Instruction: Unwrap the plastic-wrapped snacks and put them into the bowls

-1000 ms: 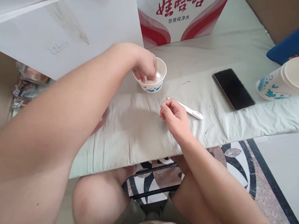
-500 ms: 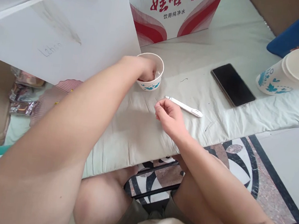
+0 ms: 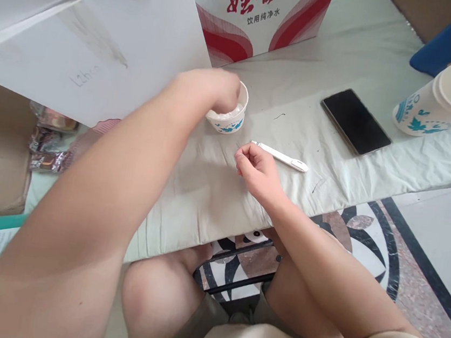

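My left hand [image 3: 223,88] is over the mouth of a white paper cup [image 3: 230,124] with a blue leaf print. Its fingers are curled down into the cup, and their tips are hidden. Clear crinkled plastic [image 3: 232,113] shows inside beneath the hand. Nearer to me, my right hand [image 3: 254,169] rests on the cloth with its fingers loosely curled in and nothing visible in them. Just beyond its knuckles lies a slim white tool [image 3: 284,157] with a narrow tip and a rounded end; its kind is unclear.
A black phone [image 3: 357,120] lies on the pale cloth [image 3: 189,197], left of stacked paper cups [image 3: 422,115]. Behind stand a red-and-white carton [image 3: 258,29] and a blue container [image 3: 442,52]. A white board [image 3: 99,62], wrapped snacks [image 3: 49,160] and a pink ribbed item [image 3: 104,125] are left.
My left hand has risen from deep in the cup to its rim, uncovering more of the clear plastic. My right hand has stayed put. The view has shifted slightly.
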Tool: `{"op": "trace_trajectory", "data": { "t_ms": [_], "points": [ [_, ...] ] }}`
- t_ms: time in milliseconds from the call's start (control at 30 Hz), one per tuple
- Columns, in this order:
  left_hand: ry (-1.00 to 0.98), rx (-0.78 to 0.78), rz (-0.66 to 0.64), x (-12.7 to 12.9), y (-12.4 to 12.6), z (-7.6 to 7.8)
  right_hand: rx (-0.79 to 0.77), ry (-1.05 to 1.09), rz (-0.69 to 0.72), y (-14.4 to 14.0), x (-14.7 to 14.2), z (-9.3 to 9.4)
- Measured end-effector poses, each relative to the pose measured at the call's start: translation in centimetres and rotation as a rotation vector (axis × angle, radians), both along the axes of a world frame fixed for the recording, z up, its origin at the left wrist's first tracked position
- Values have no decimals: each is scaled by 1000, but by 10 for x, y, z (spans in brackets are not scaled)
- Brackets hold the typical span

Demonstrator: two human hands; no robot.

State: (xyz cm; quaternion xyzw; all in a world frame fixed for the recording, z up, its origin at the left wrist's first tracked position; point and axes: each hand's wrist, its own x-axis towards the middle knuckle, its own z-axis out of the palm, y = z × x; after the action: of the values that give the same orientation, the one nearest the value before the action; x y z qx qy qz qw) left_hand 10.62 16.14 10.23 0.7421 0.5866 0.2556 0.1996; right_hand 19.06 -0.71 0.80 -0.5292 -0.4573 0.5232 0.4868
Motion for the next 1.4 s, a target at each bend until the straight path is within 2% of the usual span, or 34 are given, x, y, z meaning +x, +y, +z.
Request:
{"op": "trace_trajectory", "data": {
  "t_ms": [67,100,167,267,333,400,500,600,667,733,800,867,933,1000,1067,1100,1200,1333,1400],
  "points": [
    [120,-121,-41,-17,-22,17,2,-16,4,-1,-2,-1],
    [111,-104,-66,-29,-37,23,3,-27,9,-2,-3,-2],
    [-124,14,-73,-55,-72,24,1,-52,21,-4,-7,-6],
    [-507,37,-31,-99,-129,4,7,-116,53,-9,-16,-10],
    [-670,37,91,-126,-161,-12,24,-174,84,-14,-23,-11],
    [-758,49,223,-152,-187,-21,36,-225,125,-19,-31,-10],
    [-859,193,391,-189,-209,-22,28,-238,180,-28,-41,-8],
    [-1011,429,575,-228,-215,-19,23,-237,173,-36,-51,-4],
    [-1144,566,699,-254,-214,-18,51,-275,187,-37,-60,6],
    [-1275,611,772,-278,-212,-20,123,-334,278,-33,-75,23],
    [-1381,546,778,-301,-212,-25,236,-393,418,-22,-101,47],
    [-1402,428,720,-320,-214,-34,367,-431,542,-2,-140,72],
    [-1354,338,644,-337,-217,-46,501,-493,676,24,-194,92],
    [-1308,283,618,-347,-220,-55,659,-592,795,53,-257,101],
    [-1313,272,662,-353,-222,-60,793,-745,825,79,-320,99],
    [-1328,278,682,-354,-222,-61,802,-757,831,89,-349,94],
    [-1343,280,664,-357,-222,-63,715,-850,911,104,-409,74],
    [-1311,233,640,-359,-218,-69,427,-1121,1040,103,-434,52],
    [-1356,243,665,-358,-216,-70,451,-1129,1051,106,-436,46]
  ]
}}
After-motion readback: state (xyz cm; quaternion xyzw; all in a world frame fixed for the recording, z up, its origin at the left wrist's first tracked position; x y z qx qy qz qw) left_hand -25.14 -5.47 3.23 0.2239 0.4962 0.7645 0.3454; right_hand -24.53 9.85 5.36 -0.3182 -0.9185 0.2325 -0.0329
